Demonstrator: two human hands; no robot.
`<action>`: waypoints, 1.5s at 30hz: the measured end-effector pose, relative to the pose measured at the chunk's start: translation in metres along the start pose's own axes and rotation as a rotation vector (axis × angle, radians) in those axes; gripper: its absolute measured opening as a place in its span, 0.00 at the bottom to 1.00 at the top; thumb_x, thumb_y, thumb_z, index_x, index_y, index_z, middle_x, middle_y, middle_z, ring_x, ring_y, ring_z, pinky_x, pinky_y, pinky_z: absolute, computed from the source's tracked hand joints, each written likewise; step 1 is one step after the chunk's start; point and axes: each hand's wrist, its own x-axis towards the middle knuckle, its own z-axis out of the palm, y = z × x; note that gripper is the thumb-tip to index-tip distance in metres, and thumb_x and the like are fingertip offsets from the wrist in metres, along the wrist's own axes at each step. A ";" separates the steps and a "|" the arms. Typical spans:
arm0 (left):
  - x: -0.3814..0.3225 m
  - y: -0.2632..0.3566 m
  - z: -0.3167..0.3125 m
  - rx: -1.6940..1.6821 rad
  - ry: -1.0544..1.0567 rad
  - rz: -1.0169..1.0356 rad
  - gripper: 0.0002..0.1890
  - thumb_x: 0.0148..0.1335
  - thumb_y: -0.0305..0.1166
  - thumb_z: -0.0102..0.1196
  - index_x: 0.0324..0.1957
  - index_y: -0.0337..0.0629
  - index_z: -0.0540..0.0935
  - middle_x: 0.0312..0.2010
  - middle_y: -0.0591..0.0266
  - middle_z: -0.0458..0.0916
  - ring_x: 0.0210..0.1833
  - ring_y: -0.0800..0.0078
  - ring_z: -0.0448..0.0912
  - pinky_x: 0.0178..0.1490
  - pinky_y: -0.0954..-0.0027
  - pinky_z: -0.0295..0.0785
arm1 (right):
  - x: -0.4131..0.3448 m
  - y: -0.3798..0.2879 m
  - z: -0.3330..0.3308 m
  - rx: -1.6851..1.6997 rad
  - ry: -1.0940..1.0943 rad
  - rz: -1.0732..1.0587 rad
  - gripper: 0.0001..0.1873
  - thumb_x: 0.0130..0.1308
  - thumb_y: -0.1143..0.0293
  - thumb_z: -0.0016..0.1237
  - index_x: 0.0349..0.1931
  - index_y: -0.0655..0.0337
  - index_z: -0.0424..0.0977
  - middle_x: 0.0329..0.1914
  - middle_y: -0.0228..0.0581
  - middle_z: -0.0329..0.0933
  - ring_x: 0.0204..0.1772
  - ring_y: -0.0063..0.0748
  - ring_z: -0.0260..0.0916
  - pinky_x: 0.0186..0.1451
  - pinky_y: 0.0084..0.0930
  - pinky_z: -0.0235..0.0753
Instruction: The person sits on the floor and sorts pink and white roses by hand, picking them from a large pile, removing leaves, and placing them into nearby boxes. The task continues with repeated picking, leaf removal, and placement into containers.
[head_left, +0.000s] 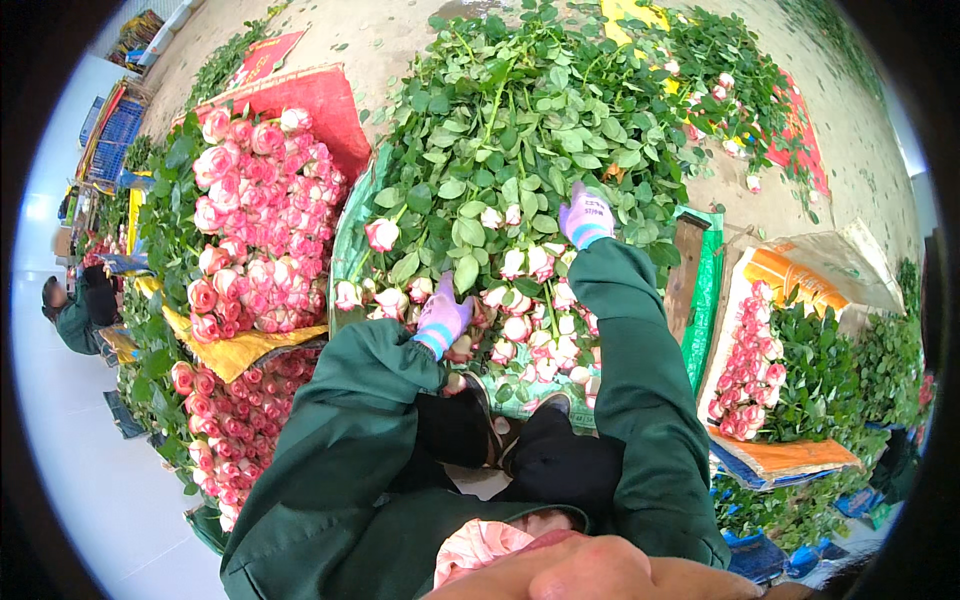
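Note:
A large heap of cut rose stems with green leaves (510, 127) lies before me, its pink-and-white rose heads (540, 341) towards my feet. My left hand (444, 315), in a lilac knit glove with a blue cuff band, reaches down among the rose heads at the near left of the heap; its fingertips are partly hidden. My right hand (586, 216), gloved alike, rests farther out on the leaves, right of the middle, and its fingers are partly hidden in the foliage. Whether either hand grips a stem cannot be told. Green woven sheeting (517, 397) lies under the heap.
Stacked bunches of pink roses (262, 217) with red and yellow woven sheets stand at left. On the right are a wooden board (684, 262), a wrapped rose bunch (746, 367) and more foliage. Loose roses (753, 184) lie on the floor. A person (75, 315) is at far left.

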 end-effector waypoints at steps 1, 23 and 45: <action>0.001 -0.002 -0.002 -0.097 -0.026 0.026 0.39 0.55 0.46 0.59 0.67 0.44 0.60 0.55 0.40 0.74 0.58 0.47 0.73 0.62 0.56 0.66 | 0.003 0.003 0.001 -0.045 0.010 -0.002 0.25 0.60 0.58 0.50 0.54 0.62 0.68 0.43 0.53 0.78 0.49 0.52 0.75 0.53 0.43 0.73; 0.018 -0.013 0.025 0.018 0.085 0.088 0.26 0.56 0.38 0.58 0.55 0.38 0.72 0.53 0.40 0.74 0.54 0.47 0.75 0.54 0.54 0.72 | 0.013 0.020 -0.041 0.523 -0.043 -0.352 0.29 0.61 0.51 0.49 0.52 0.68 0.72 0.47 0.53 0.78 0.48 0.41 0.78 0.49 0.34 0.76; -0.003 -0.018 -0.053 -0.850 -0.483 0.048 0.13 0.59 0.27 0.56 0.46 0.34 0.77 0.32 0.62 0.80 0.32 0.76 0.77 0.35 0.72 0.73 | 0.022 -0.041 -0.078 0.952 -0.419 -0.321 0.24 0.59 0.68 0.55 0.53 0.72 0.71 0.35 0.38 0.78 0.28 0.22 0.72 0.26 0.21 0.73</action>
